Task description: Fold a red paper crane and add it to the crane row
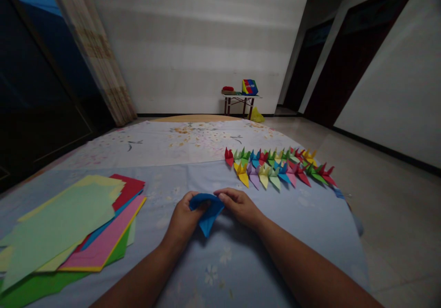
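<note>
A folded piece of blue paper is held up just above the cloth, with one corner pointing down toward me. My left hand pinches its left side, the thumb reaching into the fold. At the upper right corner, my right hand is closed with its thumb and fingertips on the paper. Beyond my right hand, several folded paper cranes in many colours stand in two rows. To the left of my hands lies a loose pile of coloured paper sheets, pale green on top.
A light blue flowered cloth covers the round table, whose wooden edge shows at the back. Farther off, a small side table against the wall carries a colourful box. A yellow bag sits on the floor beside it.
</note>
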{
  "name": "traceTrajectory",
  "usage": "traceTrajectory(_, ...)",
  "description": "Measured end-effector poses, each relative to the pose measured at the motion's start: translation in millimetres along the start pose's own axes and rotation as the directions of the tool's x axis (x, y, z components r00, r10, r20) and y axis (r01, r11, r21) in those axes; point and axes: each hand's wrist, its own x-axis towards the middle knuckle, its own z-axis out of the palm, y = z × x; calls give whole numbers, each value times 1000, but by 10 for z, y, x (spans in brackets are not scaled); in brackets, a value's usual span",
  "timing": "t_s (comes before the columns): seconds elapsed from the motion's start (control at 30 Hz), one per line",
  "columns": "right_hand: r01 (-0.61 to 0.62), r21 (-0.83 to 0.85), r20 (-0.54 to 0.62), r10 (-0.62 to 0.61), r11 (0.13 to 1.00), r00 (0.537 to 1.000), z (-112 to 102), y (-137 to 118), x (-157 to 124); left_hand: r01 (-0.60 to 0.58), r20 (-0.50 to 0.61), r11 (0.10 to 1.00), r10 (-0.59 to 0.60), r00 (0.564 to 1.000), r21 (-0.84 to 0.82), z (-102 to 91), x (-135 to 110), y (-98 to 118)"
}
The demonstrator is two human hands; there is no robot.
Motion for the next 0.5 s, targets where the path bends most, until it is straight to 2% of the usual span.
traceTrajectory(0.17,-5,12,7,5,1000,1000,0,-47,-9,-5,-33,1000,5,999,3,-13,6,-20)
traceTrajectory(0.3,-16,55,26,15,998,1000,8,-48,-19,-33,-113,998,38,993,48,-31,-5,30)
traceTrajectory(0.4,-33,5,-30,33,999,999,39,-41,-34,-84,-164,995,93,982,61,-27,-40,101)
traceTrajectory(0.5,-19,-90,-87,11,996,996,77,-53,-47,-112,-171,993,118,978,44,-10,-66,130)
